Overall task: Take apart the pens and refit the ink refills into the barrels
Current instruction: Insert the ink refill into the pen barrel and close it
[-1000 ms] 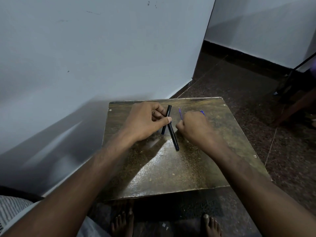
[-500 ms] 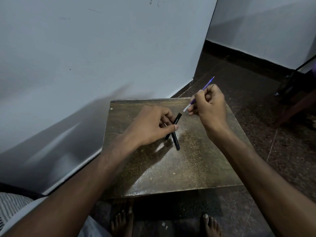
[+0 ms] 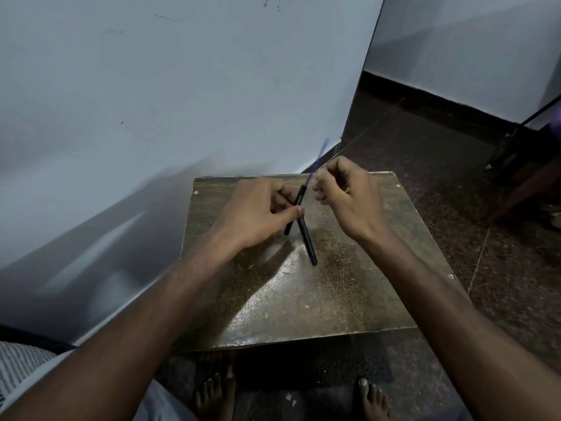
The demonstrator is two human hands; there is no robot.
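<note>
Above the board (image 3: pixel 303 314), refill (image 3: pixel 315 162) in right hand (image 3: pixel 346 196) grip — barrel (image 3: pixel 299 197) in left hand (image 3: pixel 258 214)

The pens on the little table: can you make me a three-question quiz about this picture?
1. True or false: the right hand holds a thin purple refill.
2. What does the left hand grip? A) a black barrel B) a cup C) a coin
3. Fill in: a second black pen lies on the ____.

Key
1. True; the refill is blurred and points up and away.
2. A, the black barrel, whose far end sits near the refill's lower end.
3. table.
</note>
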